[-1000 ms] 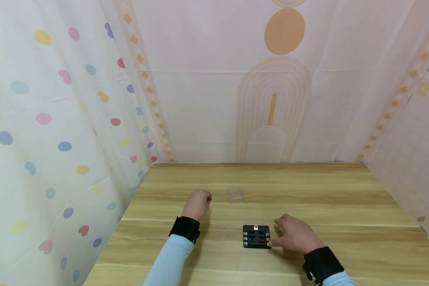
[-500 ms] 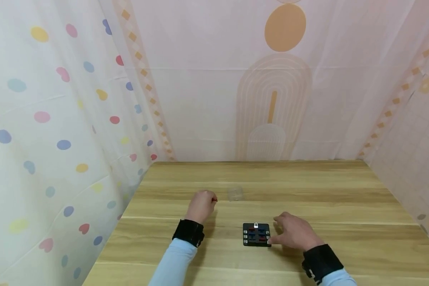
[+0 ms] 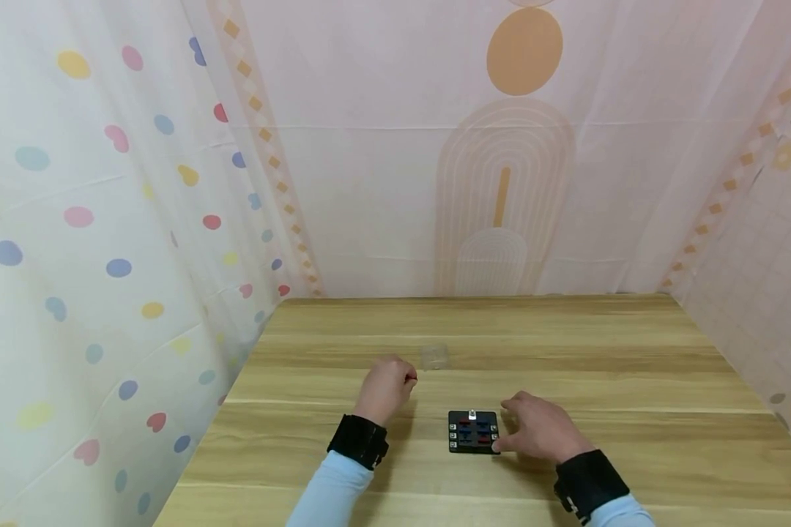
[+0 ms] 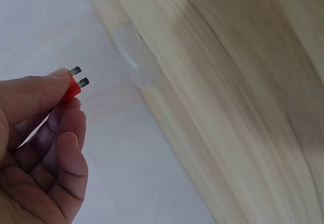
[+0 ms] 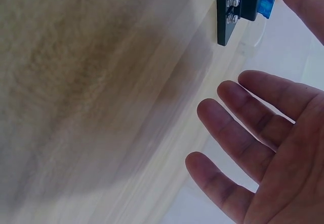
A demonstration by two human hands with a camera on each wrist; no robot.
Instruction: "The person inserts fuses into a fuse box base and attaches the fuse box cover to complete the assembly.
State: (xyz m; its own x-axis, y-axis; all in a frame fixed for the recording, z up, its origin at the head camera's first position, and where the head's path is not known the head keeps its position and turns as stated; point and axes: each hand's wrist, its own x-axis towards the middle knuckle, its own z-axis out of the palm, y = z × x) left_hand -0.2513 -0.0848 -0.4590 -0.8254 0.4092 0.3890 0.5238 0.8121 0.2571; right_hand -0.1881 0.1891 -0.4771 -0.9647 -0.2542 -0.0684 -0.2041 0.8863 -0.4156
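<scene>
My left hand (image 3: 385,389) pinches a red blade fuse (image 4: 72,90) between thumb and forefinger, its two metal prongs pointing away from the hand. Its other fingers are curled in below. A black fuse block (image 3: 473,416) lies on the table, with red and blue fuses in its middle and screw terminals along its sides. Beside it, my right hand (image 3: 542,432) has its thumb at the block's near right corner. The right wrist view shows the fingers (image 5: 235,143) spread and loosely extended, with a blue fuse (image 5: 266,0) by the thumb.
A clear plastic cover (image 3: 435,356) lies farther back on the wooden table (image 3: 567,344), just beyond my left hand. Patterned curtains (image 3: 369,183) hang behind the table and along its sides.
My left hand has moved right and slightly nearer with the fuse, toward the block. The right hand stays at the block's right side, and the block has kept its place.
</scene>
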